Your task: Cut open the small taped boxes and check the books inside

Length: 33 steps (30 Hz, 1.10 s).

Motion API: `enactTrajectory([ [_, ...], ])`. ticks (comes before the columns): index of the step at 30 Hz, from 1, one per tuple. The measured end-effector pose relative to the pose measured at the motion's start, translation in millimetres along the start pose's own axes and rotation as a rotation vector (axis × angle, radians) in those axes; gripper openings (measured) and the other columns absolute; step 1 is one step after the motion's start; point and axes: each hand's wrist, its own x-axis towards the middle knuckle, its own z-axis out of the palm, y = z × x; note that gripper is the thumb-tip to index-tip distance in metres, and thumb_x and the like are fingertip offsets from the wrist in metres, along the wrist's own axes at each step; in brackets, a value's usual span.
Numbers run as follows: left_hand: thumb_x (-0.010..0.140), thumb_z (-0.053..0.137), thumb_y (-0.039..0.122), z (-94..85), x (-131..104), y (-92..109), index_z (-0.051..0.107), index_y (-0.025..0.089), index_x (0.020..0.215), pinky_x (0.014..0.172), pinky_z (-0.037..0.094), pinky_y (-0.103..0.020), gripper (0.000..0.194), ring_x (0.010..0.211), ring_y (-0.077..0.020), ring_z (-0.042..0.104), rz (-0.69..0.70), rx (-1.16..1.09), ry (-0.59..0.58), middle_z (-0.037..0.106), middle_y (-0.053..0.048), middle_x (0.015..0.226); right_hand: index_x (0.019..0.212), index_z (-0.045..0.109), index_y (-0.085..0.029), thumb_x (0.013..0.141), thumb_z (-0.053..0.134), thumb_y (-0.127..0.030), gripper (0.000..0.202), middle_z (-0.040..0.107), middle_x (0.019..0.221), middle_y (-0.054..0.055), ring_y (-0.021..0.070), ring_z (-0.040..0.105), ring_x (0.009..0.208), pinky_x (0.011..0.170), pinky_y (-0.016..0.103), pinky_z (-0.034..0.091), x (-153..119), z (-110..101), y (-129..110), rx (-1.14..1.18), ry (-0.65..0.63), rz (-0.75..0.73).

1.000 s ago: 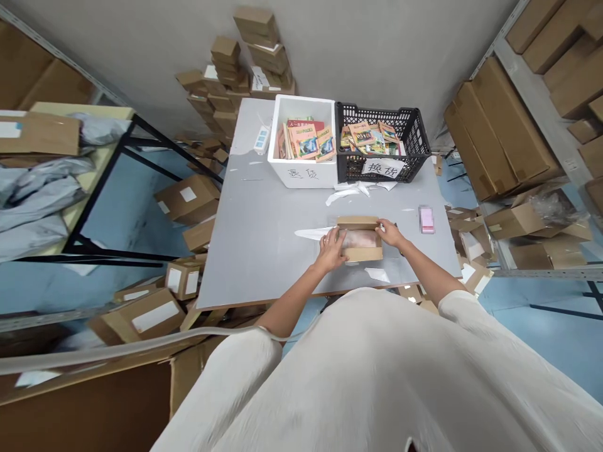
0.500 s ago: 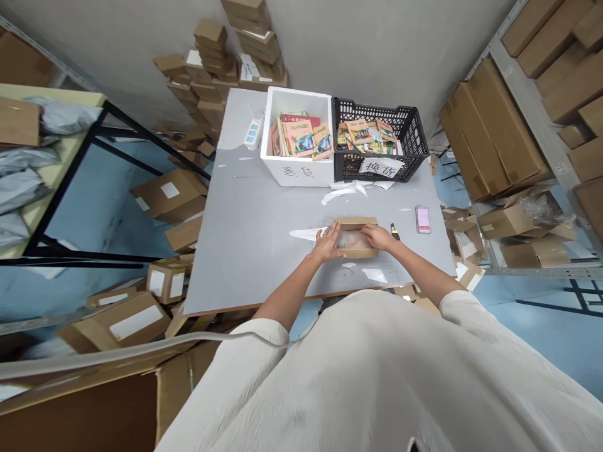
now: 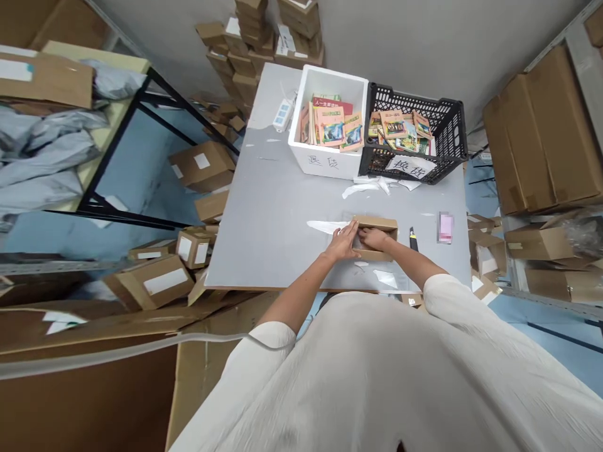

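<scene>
A small open cardboard box (image 3: 377, 255) lies on the grey table, close to its front edge. My left hand (image 3: 345, 243) grips the box's left end, its fingers along the wall. Inside the box is my right hand (image 3: 373, 238), with bent fingers low between the walls; what they hold, if anything, I cannot make out. A utility knife (image 3: 413, 239) with a black and yellow handle lies just right of the box. Beside the left hand is a torn white paper strip (image 3: 325, 226).
At the back stand a white foam bin (image 3: 325, 164) and a black plastic crate (image 3: 452, 135), both holding booklets. A power strip (image 3: 283, 115) lies left of them, a pink phone-like object (image 3: 445, 227) at right. Cardboard boxes (image 3: 202, 164) crowd the floor around the table (image 3: 264, 232).
My right hand has moved left from the box's right end, deeper into the box. The left hand stays on the left end. The whole view has shifted.
</scene>
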Motion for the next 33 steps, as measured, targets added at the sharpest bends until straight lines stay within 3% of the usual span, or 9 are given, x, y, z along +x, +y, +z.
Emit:
enactTrajectory([
  [3,0.075,0.101,0.056,1.0,0,-1,0.017,0.03,0.187,0.14,0.024,-0.062,0.143,0.173,-0.0438,0.033,-0.012,-0.016,0.015,0.019,-0.019,0.192,0.082,0.077,-0.026,0.089,0.075,-0.017,0.011,0.084,0.106,0.012,0.0292,0.074,0.115,0.117,0.045,0.055,-1,3,4,-0.054,-0.155,0.008],
  [10,0.078,0.1,0.055,1.2,0,-3,0.012,0.029,0.187,0.139,0.027,-0.061,0.142,0.173,-0.0451,0.034,-0.009,-0.007,0.005,0.018,-0.02,0.193,0.113,0.078,-0.025,0.095,0.065,-0.017,0.023,0.081,0.138,0.007,0.0236,0.069,0.131,0.119,0.039,0.053,-8,1,12,-0.104,-0.209,-0.009],
  [17,0.08,0.098,0.052,-1.0,-1,2,0.008,0.028,0.187,0.14,0.024,-0.065,0.143,0.173,-0.0449,0.034,-0.036,0.023,-0.005,0.016,-0.02,0.193,0.088,0.075,-0.025,0.088,0.073,-0.011,0.013,0.084,0.119,0.009,0.0264,0.074,0.118,0.111,0.039,0.056,-3,5,14,-0.123,-0.187,-0.072],
  [24,0.083,0.096,0.051,-9.0,-5,12,-0.003,0.029,0.187,0.141,0.022,-0.062,0.145,0.175,-0.04,0.03,-0.072,0.079,-0.038,0.013,-0.018,0.194,0.116,0.077,-0.018,0.095,0.069,-0.012,0.024,0.08,0.133,0.014,0.0303,0.075,0.123,0.108,0.041,0.06,5,7,16,-0.595,-0.38,-0.244],
  [28,0.085,0.095,0.052,-9.6,-5,13,-0.003,0.029,0.187,0.14,0.024,-0.061,0.144,0.176,-0.0394,0.028,-0.072,0.087,-0.042,0.013,-0.018,0.194,0.112,0.079,-0.02,0.089,0.073,-0.012,0.026,0.082,0.131,0.013,0.0292,0.076,0.118,0.107,0.04,0.059,4,12,25,-0.598,-0.363,-0.265],
  [33,0.085,0.095,0.055,-8.3,-4,13,-0.002,0.029,0.187,0.14,0.026,-0.06,0.143,0.177,-0.0406,0.027,-0.066,0.088,-0.038,0.015,-0.019,0.193,0.106,0.079,-0.023,0.085,0.073,-0.013,0.024,0.082,0.125,0.01,0.0249,0.075,0.11,0.102,0.038,0.06,4,25,35,-0.429,-0.259,-0.19],
])
